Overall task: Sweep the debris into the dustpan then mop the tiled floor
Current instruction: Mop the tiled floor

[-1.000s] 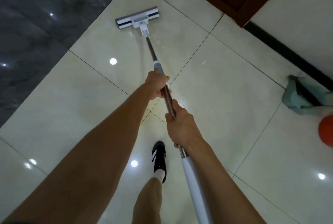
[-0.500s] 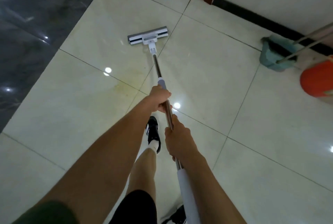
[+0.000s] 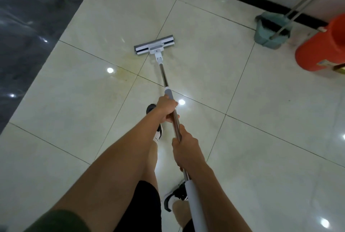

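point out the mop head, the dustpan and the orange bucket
mop head (image 3: 154, 48): head view, on its white centre bracket
dustpan (image 3: 268, 35): head view, on its teal side wall
orange bucket (image 3: 317, 52): head view, on its outer wall

Dim, greenish light; ceiling lamps glint off the glossy floor (image 3: 261, 101) beyond the fingers (image 3: 172, 104); edges bend.

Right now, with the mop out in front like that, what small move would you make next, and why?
Probably slide the mop head a little to the person's left and draw it back over the yellowish stain on the tiled floor. The head sits just beyond and beside that mark, and the left hand and right hand both grip the pole, so a short pull should do.
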Motion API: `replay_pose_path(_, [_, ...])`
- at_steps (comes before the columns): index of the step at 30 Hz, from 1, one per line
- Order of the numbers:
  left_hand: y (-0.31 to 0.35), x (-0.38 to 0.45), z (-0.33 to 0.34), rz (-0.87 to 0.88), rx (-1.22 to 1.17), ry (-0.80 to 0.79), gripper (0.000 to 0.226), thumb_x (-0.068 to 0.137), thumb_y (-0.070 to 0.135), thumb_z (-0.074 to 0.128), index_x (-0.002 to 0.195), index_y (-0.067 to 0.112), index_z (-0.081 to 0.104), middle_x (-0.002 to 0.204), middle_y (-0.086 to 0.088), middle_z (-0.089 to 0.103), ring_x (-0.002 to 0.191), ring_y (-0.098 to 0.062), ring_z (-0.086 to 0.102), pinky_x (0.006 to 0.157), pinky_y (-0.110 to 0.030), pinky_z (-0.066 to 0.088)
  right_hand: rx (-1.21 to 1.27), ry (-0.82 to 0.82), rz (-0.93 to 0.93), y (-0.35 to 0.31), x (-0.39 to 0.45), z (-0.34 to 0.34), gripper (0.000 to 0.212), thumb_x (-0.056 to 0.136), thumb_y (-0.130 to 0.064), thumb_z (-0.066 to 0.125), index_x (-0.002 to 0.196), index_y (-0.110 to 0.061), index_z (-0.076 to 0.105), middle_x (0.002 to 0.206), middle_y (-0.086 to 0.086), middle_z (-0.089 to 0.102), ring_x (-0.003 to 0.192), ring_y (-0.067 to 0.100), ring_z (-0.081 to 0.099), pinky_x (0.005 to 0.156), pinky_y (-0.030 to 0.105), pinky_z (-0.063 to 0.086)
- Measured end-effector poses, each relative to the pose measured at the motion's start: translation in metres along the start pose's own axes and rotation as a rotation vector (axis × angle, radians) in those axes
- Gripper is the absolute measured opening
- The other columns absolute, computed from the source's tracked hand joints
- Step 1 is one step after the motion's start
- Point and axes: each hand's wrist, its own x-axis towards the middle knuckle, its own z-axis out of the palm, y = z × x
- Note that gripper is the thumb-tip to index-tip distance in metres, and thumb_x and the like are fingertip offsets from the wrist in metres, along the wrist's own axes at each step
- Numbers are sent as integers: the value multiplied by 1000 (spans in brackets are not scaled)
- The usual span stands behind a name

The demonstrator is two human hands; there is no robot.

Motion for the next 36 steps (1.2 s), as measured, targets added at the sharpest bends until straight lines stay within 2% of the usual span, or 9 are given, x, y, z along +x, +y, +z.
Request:
replay_pose_path(6, [25, 31, -10, 33, -87, 85, 49, 98, 10, 58, 145, 15, 46, 100, -15, 58, 64, -25, 61, 66, -42, 64, 86, 17, 7, -31, 33, -3, 21, 103, -20, 41, 123, -23, 48, 78, 2, 59, 53, 16, 57, 52, 34, 57])
replay_pose_path(9, [53, 59, -27, 46, -80, 105, 46, 98, 11, 59, 143, 14, 49, 96, -13, 59, 62, -23, 60, 57, -34, 59, 97, 14, 12, -59, 63, -6, 26, 105, -25, 43, 131, -24, 45, 79, -3, 59, 51, 12, 59, 48, 26, 56])
replay_pose_path(11, [80, 82, -44, 46, -69, 101, 48, 98, 11, 60, 144, 15, 47, 96, -12, 59, 62, -23, 62, 60, -36, 62, 105, 19, 2, -85, 90, -9, 31, 105, -26, 44, 136, -24, 43, 78, -6, 58, 52, 11, 60, 47, 22, 54])
replay_pose_path(13, [113, 107, -62, 51, -51, 97, 49, 99, 11, 59, 145, 18, 45, 96, -11, 59, 62, -23, 63, 65, -41, 64, 114, 29, -2, -115, 121, -14, 30, 105, -25, 44, 135, -22, 45, 76, -7, 57, 53, 10, 59, 52, 24, 57])
replay_pose_path(17, [200, 159, -98, 71, 5, 89, 39, 100, 13, 60, 137, 15, 47, 96, -13, 61, 59, -26, 68, 56, -39, 63, 134, 50, -14, -186, 196, -39, 24, 105, -25, 44, 127, -20, 49, 75, -4, 60, 53, 10, 58, 50, 25, 51])
replay_pose_path(21, [289, 206, -133, 88, 70, 74, 34, 100, 16, 60, 131, 10, 48, 100, -18, 65, 58, -25, 70, 51, -36, 60, 111, 83, -42, -256, 269, -64, 24, 102, -26, 45, 124, -19, 49, 85, 5, 62, 63, 23, 62, 63, 42, 59])
replay_pose_path(25, [352, 238, -159, 111, 87, 70, 40, 100, 17, 61, 136, 9, 46, 103, -19, 66, 59, -23, 73, 53, -39, 60, 133, 74, -27, -310, 320, -85, 28, 103, -25, 44, 129, -17, 47, 93, 8, 63, 59, 21, 61, 53, 34, 55])
replay_pose_path(31, [352, 237, -155, 95, 148, 36, 34, 102, 16, 57, 133, 10, 46, 104, -18, 65, 58, -23, 72, 48, -36, 58, 124, 80, -11, -306, 314, -86, 27, 101, -25, 43, 126, -18, 48, 87, 6, 60, 65, 26, 60, 65, 44, 61])
replay_pose_path(36, [318, 214, -134, 92, 172, 30, 36, 102, 18, 58, 135, 12, 45, 109, -20, 65, 56, -21, 72, 46, -34, 56, 117, 71, -6, -272, 280, -78, 32, 103, -23, 43, 134, -18, 45, 86, 0, 57, 67, 15, 58, 55, 26, 43])
